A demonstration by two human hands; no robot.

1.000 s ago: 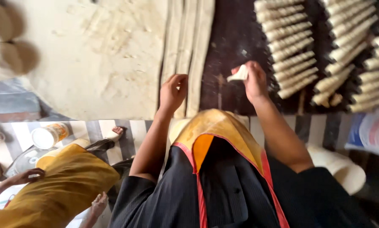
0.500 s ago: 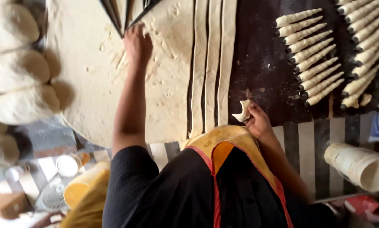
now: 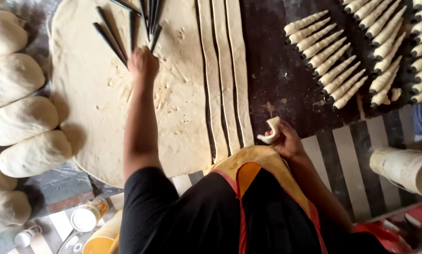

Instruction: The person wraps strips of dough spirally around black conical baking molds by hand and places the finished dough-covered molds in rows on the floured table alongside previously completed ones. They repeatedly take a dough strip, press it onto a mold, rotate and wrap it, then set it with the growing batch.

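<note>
Reaching left hand seemingly gripping dark cones, right hand pinching dough strip — table edge

The left hand now reaches across the rolled dough sheet to the dark cone moulds, while the right hand has drawn its dough piece back to the surface's near edge.

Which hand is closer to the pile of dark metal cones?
Left. The left hand touches the dark metal cones; the right hand holds a dough piece far off.
</note>
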